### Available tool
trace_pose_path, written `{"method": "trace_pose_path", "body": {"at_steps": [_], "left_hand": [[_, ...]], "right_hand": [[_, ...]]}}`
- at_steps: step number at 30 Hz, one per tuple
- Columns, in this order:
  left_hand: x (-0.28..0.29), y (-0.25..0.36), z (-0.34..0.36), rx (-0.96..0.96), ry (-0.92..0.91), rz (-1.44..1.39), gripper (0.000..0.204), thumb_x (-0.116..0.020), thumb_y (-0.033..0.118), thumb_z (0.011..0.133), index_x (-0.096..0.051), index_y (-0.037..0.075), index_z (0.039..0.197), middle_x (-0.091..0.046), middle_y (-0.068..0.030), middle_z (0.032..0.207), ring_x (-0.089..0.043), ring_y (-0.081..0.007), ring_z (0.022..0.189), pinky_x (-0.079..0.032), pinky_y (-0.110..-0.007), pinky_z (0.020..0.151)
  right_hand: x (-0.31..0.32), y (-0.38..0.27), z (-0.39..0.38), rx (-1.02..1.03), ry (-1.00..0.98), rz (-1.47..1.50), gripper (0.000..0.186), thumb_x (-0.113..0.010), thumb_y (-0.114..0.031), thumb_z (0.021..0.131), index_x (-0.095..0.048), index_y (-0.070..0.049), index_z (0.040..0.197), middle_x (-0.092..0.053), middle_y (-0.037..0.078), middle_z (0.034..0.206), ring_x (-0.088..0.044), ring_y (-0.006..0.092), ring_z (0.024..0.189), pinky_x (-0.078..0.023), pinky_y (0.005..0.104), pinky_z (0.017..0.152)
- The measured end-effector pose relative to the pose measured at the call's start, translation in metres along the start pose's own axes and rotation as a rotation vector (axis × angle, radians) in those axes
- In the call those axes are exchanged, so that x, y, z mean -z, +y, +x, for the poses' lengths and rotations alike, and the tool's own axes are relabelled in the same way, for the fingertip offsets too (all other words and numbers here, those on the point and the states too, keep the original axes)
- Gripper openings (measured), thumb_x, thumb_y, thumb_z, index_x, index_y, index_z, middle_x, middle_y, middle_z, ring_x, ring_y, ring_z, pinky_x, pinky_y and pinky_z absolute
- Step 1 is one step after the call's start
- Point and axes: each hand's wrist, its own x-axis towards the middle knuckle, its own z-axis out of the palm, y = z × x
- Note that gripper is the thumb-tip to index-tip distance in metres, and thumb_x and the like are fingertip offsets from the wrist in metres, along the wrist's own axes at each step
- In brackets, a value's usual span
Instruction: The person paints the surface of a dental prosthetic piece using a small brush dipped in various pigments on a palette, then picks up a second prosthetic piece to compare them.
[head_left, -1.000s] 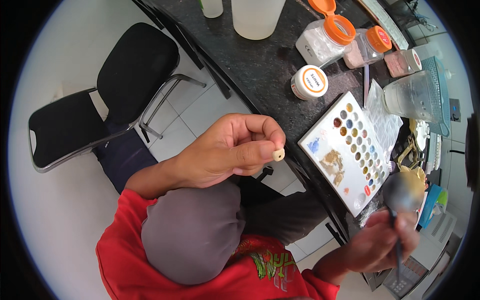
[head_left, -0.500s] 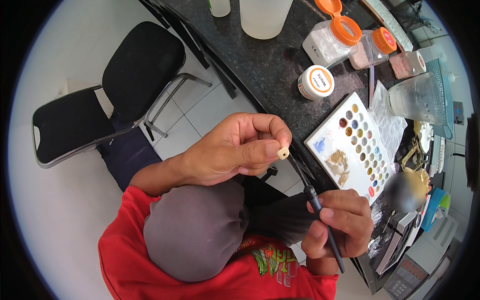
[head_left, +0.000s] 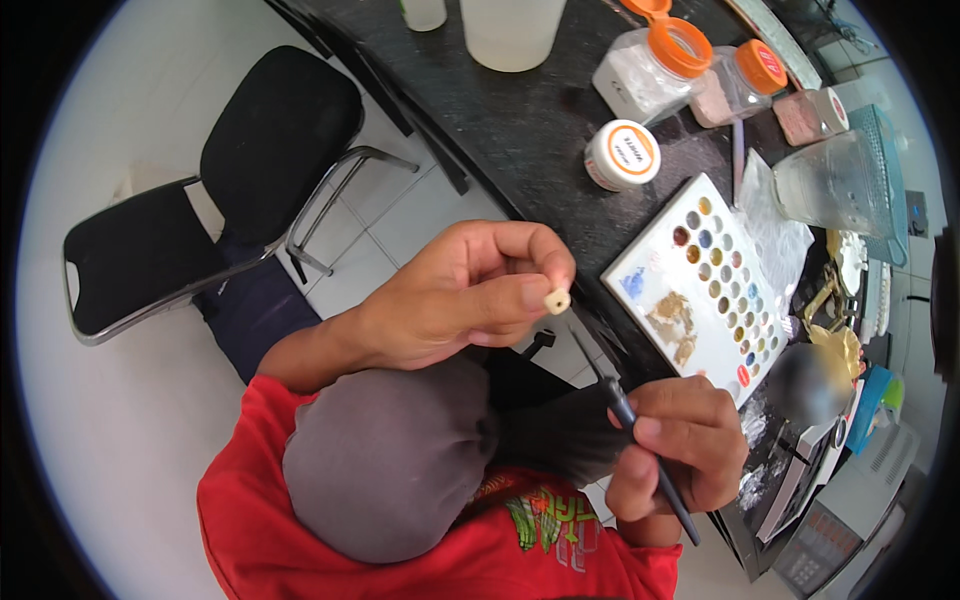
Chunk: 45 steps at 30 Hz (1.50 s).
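My left hand (head_left: 455,300) is raised in front of me, thumb and forefinger pinching a tiny cream-coloured dental crown (head_left: 557,301) with a dark hole in it. Lower and to the right, my right hand (head_left: 692,445) grips a slim black-handled brush (head_left: 621,406) like a pen. Its thin tip points up and left towards the crown, a small gap apart from it. Just beyond the right hand lies a white palette (head_left: 650,335) with rows of coloured wells and smears of blue and brown.
Along the dark worktop (head_left: 480,140) stand a white-lidded jar (head_left: 622,156), a powder jar with an open orange lid (head_left: 645,75), pink powder jars (head_left: 735,85) and a clear plastic cup (head_left: 825,185). A grey device (head_left: 845,510) sits at right. Black chairs (head_left: 280,140) stand at left.
The crown has turned slightly and shifted a little left with my left hand. The brush tip has moved slightly left and down. The view has shifted a little.
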Motion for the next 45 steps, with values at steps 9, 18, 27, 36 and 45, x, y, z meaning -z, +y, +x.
{"method": "trace_pose_path", "body": {"at_steps": [9, 18, 27, 36, 45], "left_hand": [[0.012, -0.007, -0.001, -0.107, -0.067, -0.02, 0.012, -0.06, 0.011, 0.089, -0.053, 0.002, 0.09, -0.044, -0.0004, 0.078, -0.034, -0.0019, 0.053, -0.027, -0.018, 0.045], [0.008, -0.005, -0.001, -0.105, -0.082, -0.022, 0.013, -0.059, 0.013, 0.09, -0.051, 0.004, 0.088, -0.038, 0.0016, 0.073, -0.03, -0.0008, 0.05, -0.025, -0.017, 0.042], [0.011, -0.007, 0.0, -0.107, -0.094, -0.031, 0.015, -0.059, 0.014, 0.09, -0.05, 0.003, 0.088, -0.039, 0.0009, 0.072, -0.03, -0.0012, 0.049, -0.025, -0.017, 0.042], [0.009, -0.003, -0.006, -0.087, -0.048, -0.017, 0.014, -0.06, 0.012, 0.089, -0.049, 0.004, 0.088, -0.039, 0.0015, 0.072, -0.032, -0.0012, 0.049, -0.025, -0.017, 0.042], [0.008, -0.003, -0.005, -0.044, -0.039, -0.001, 0.013, -0.06, 0.01, 0.088, -0.049, 0.005, 0.087, -0.037, 0.0028, 0.071, -0.031, -0.001, 0.049, -0.024, -0.018, 0.042]], "right_hand": [[0.058, -0.006, 0.017, -0.226, 0.434, -0.34, 0.02, -0.063, -0.009, 0.086, -0.058, 0.001, 0.102, -0.058, 0.011, 0.08, -0.056, 0.0114, 0.059, -0.043, 0.0186, 0.051], [0.052, 0.004, 0.022, -0.379, 0.394, -0.379, 0.016, -0.066, 0.009, 0.078, -0.064, 0.009, 0.094, -0.065, 0.014, 0.086, -0.065, 0.0149, 0.072, -0.052, 0.0212, 0.063], [0.051, 0.006, 0.021, -0.398, 0.391, -0.381, 0.016, -0.067, 0.007, 0.078, -0.065, 0.009, 0.094, -0.065, 0.012, 0.085, -0.063, 0.0127, 0.071, -0.051, 0.0206, 0.062], [0.049, 0.005, 0.022, -0.403, 0.364, -0.419, 0.016, -0.066, 0.007, 0.079, -0.064, 0.009, 0.095, -0.065, 0.013, 0.086, -0.063, 0.013, 0.072, -0.051, 0.0206, 0.062], [0.045, -0.004, 0.014, -0.256, 0.486, -0.492, 0.02, -0.061, -0.011, 0.088, -0.058, 0.004, 0.101, -0.061, 0.013, 0.078, -0.058, 0.0125, 0.059, -0.045, 0.0193, 0.053]]}}
